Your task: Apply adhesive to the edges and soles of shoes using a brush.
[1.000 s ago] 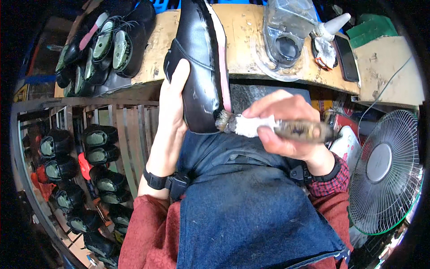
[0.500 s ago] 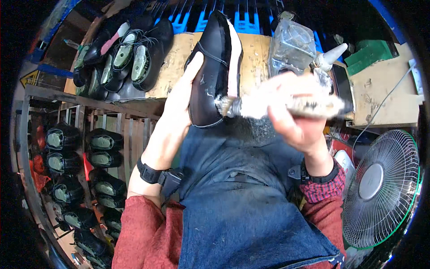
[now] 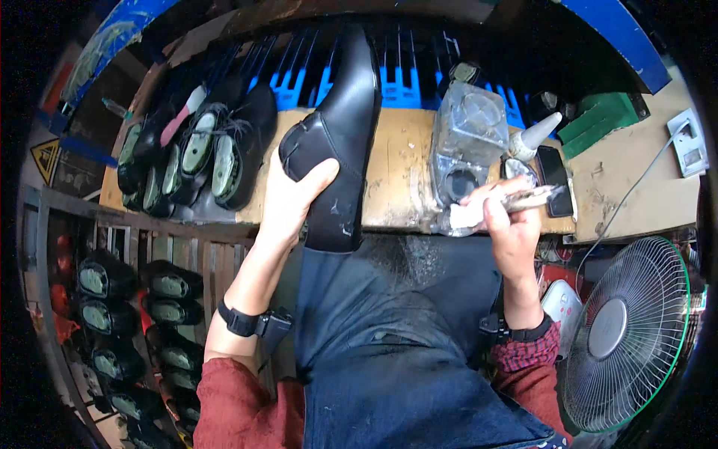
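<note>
The wooden workbench, stained and streaked with dried glue, ran across the upper part of the view, and a dark blue apron covered the person's lap below it; at the lower right stood a white floor fan, and down the left side a slatted rack held rows of dark shoes on their lasts. A cluster of unfinished black shoes lay on the bench at the left, well apart from the work. The black leather shoe in hand stood nearly on end above the bench edge, heel toward the lap and toe pointing away, with the left hand clasped around its heel part, thumb laid across the leather. The right hand was closed around the handle of a glue-caked brush, whose pale tip sat just beside the clear plastic glue container on the bench, near a white-nozzled bottle. By the look of it, the step in hand was loading or wiping the brush at the container, between strokes on the shoe, since brush and shoe were apart. The next move would seem to call for bringing the brush across to the shoe while the left hand turned the surface to be coated toward it and held it steady, with care that no glue touched the finished leather
</note>
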`<state>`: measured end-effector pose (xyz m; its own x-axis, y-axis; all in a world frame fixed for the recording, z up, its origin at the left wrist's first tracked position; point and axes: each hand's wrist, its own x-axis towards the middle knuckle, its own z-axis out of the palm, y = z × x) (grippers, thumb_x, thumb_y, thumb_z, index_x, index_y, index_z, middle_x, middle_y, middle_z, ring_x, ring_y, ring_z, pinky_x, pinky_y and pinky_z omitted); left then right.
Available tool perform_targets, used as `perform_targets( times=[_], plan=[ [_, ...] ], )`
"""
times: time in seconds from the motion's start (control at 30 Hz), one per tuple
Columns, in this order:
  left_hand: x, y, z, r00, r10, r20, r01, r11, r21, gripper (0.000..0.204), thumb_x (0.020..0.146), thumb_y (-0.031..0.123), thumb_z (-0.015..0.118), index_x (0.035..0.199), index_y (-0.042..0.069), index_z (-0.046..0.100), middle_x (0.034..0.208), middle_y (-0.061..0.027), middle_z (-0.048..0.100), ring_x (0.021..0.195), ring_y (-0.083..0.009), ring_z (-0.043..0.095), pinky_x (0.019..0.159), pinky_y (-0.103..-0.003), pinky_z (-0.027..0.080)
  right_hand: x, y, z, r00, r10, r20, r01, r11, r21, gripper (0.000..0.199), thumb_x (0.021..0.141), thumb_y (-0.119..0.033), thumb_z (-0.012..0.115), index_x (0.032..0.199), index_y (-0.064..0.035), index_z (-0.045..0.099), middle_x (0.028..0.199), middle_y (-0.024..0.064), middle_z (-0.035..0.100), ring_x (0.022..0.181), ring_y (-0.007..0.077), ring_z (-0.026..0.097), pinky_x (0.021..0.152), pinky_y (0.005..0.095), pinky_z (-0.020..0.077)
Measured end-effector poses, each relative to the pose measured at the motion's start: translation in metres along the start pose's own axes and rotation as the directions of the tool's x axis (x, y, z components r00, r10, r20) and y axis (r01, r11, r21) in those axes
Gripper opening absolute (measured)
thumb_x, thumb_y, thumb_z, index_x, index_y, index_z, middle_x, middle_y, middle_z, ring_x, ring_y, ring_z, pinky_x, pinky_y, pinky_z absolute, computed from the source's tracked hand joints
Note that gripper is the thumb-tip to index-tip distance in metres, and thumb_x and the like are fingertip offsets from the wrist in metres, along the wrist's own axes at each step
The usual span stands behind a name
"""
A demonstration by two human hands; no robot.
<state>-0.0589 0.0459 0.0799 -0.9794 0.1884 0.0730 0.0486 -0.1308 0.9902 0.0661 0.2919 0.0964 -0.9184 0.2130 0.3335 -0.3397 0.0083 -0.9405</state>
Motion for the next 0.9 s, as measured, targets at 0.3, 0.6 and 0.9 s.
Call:
perform_targets(
  times=[0.3, 0.6, 0.9],
  plan=[
    [0.122, 0.005, 0.02, 0.97, 0.218, 0.108, -0.191, 0.407, 0.893, 0.081, 0.066, 0.047, 0.078, 0.118, -0.004, 0.043, 0.096, -0.0258, 0.065, 0.09, -0.0327, 0.067, 0.078, -0.039, 0.052, -0.012, 0.031, -0.039, 0.993, 0.043, -0.11, -0.049, 0.998, -0.049, 0.01, 0.094, -0.007, 0.052, 0.097, -0.0028, 0.043, 0.092, 0.0154, 0.066, 0.076, 0.013, 0.063, 0.064, 0.0238, 0.0513],
    [0.277, -0.064, 0.09, 0.879, 0.06, 0.473, -0.468, -0.09, 0.879, 0.071, 0.072, 0.052, 0.072, 0.117, 0.002, 0.053, 0.082, -0.0167, 0.069, 0.081, -0.0356, 0.067, 0.07, -0.043, 0.054, -0.001, 0.033, -0.056, 0.965, 0.085, -0.249, -0.119, 0.985, -0.123, 0.011, 0.093, -0.006, 0.052, 0.097, -0.004, 0.042, 0.09, 0.0168, 0.064, 0.073, 0.0134, 0.061, 0.062, 0.0241, 0.0507],
    [0.188, -0.009, -0.047, 0.94, 0.155, 0.305, -0.244, -0.322, 0.915, 0.067, 0.07, 0.066, 0.066, 0.094, 0.004, 0.056, 0.075, -0.0155, 0.066, 0.071, -0.0337, 0.067, 0.064, -0.044, 0.053, 0.011, 0.045, -0.059, 0.989, 0.027, -0.145, -0.058, 0.975, -0.216, 0.01, 0.093, -0.004, 0.052, 0.102, -0.0039, 0.047, 0.092, 0.0106, 0.063, 0.083, 0.0149, 0.059, 0.075, 0.0282, 0.0481]
  ],
)
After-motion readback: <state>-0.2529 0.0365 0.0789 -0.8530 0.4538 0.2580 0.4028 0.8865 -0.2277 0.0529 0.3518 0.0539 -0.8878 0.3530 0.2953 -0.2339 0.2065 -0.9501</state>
